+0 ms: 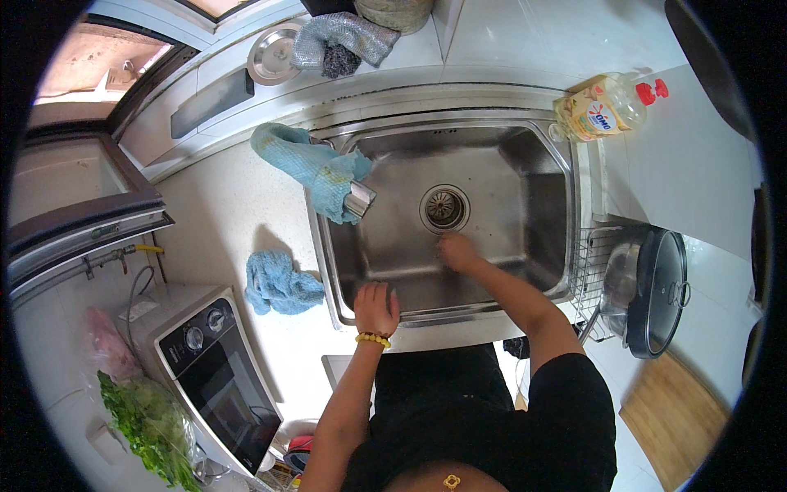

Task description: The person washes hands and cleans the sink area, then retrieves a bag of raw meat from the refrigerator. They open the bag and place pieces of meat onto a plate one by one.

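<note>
A stainless steel sink [399,283] lies before me, with a round drain strainer [444,209] in its floor. My left hand [376,309] rests on the sink's front rim near the left corner, thumb apart from the fingers. A yellow bead bracelet [373,339] circles that wrist. Inside the basin, my right hand [460,253] is just below the drain with its fingers curled; whether it holds anything is hidden. A light blue cloth [313,169] is draped over the metal faucet [359,200] at the sink's left. On the counter left of the sink lies a crumpled blue cloth [283,283].
An OMO bottle [599,111] lies at the back right. A wire rack [593,264] beside the sink holds a lidded pot [655,292]. Far left stand a countertop oven [218,375] and bagged leafy greens [147,424]. An open window sash [86,203] juts in above.
</note>
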Demonstrator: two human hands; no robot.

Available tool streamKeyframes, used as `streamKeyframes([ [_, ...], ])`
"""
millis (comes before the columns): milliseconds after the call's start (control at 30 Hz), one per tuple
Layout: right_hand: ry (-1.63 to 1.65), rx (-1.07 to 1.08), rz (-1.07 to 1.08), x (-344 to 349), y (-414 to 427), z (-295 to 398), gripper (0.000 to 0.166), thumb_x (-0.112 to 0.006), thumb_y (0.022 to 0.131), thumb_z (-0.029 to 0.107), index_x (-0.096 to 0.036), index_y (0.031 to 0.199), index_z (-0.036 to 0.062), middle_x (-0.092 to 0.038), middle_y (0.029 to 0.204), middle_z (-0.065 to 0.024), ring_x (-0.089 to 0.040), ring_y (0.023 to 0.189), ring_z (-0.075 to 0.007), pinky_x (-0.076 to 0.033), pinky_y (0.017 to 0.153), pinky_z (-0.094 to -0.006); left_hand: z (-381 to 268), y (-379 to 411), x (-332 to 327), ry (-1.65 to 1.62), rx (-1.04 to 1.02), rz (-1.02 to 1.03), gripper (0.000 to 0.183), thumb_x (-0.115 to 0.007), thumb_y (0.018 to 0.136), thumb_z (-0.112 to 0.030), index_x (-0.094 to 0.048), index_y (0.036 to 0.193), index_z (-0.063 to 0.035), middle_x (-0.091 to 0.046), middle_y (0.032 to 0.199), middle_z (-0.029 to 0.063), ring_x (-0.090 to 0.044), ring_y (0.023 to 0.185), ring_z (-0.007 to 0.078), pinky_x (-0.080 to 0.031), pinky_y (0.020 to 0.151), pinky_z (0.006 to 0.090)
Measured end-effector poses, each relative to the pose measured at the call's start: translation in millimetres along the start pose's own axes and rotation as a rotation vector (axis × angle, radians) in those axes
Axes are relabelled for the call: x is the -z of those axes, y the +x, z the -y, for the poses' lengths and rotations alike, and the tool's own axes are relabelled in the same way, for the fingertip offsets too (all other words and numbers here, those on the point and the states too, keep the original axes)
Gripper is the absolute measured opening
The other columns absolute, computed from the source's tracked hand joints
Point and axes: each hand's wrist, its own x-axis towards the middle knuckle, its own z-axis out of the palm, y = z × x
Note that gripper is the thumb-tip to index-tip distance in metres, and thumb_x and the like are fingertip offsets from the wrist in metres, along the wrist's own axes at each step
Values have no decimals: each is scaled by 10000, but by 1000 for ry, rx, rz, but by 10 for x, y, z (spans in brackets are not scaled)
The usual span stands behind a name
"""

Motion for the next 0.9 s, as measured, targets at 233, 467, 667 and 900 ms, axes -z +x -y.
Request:
streamKeyframes([
  [233,-232,133,-122,51,-47,309,214,-527,804,163,-634,907,9,-608,953,-174,-593,923,-321,-493,766,-459,21,-5,-23,21,12,4,252,-570,787,-181,-593,976,-15,-599,980,163,-532,979,347,-427,834,451],
  [467,-165,3,-88,6,33,320,177,-535,788,131,-646,850,7,-639,895,-176,-625,816,-329,-505,719,-455,16,-26,-23,-7,-10,-19,225,-566,782,-178,-595,945,-26,-597,949,148,-531,973,337,-429,820,454],
  [667,443,-348,-515,490,-340,544,109,-590,749,123,-628,802,35,-639,761,-141,-627,741,-290,-500,676,-389,41,-79,-31,-6,-24,-17,240,-566,782,-194,-592,940,-16,-596,943,158,-527,960,347,-434,823,457],
  [900,752,-470,-826,837,-1881,915,123,-612,748,134,-591,809,30,-620,750,-115,-608,712,-280,-485,672,-378,79,-129,-45,-68,-150,-89,317,-600,757,-207,-593,1012,-18,-599,1020,166,-514,1020,356,-402,909,461],
])
